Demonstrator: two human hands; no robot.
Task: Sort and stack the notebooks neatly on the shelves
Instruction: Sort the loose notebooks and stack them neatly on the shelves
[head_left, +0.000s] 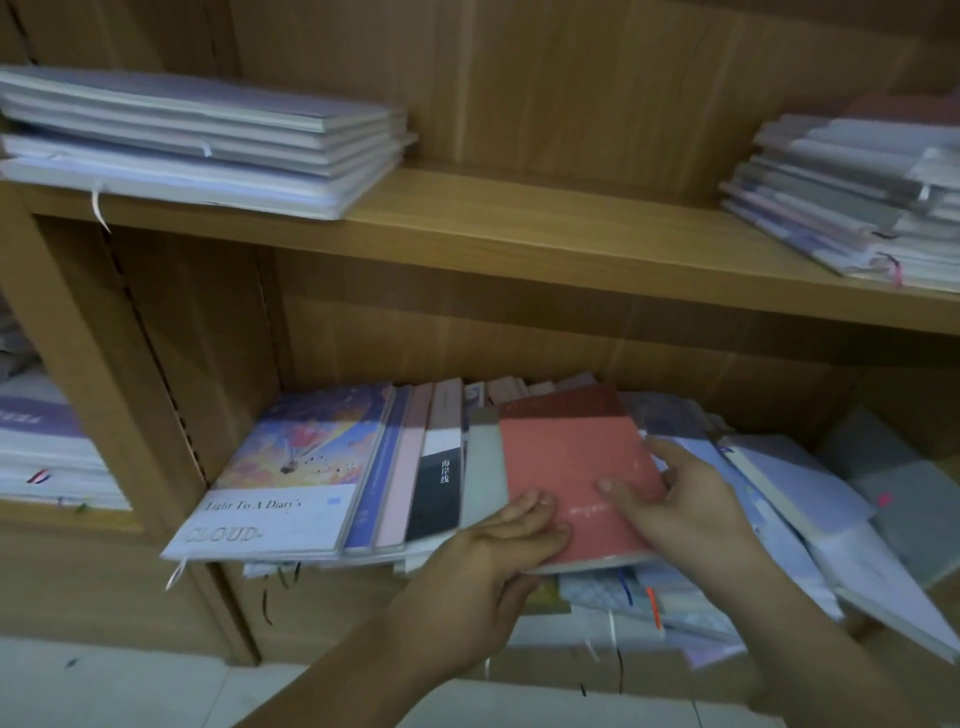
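Wooden shelving (519, 223) across the whole view, with a strip of pale floor (130, 686) below.

In the lower compartment: a loose heap of notebooks (779, 519), slumping to the right and overhanging the front edge, ribbon markers dangling.

On the upper board, left: a tidy pale stack (208, 140). On the upper board, right: a rougher grey-and-white stack (852, 197). Far left, in the next compartment: another white stack (47, 457), blurred.

At the left of the heap, flat on top: a large sky-painted cover (270, 467) marked CLOUD. Just beside it, overlapping like tiles: a blue notebook (376, 467), a pink notebook (400, 467), a black-and-white notebook (439, 478) and a grey notebook (483, 467).

Partly over the grey one, in the middle of the lower compartment: the red notebook (571, 457), cover up, resting on the heap. Grasped from both sides.

Left hand (488, 566) at the near left corner, fingers laid over the cover, thumb below the near edge. Right hand (680, 504) at the right edge, thumb pressed on the cover, fingers wrapped round the side.
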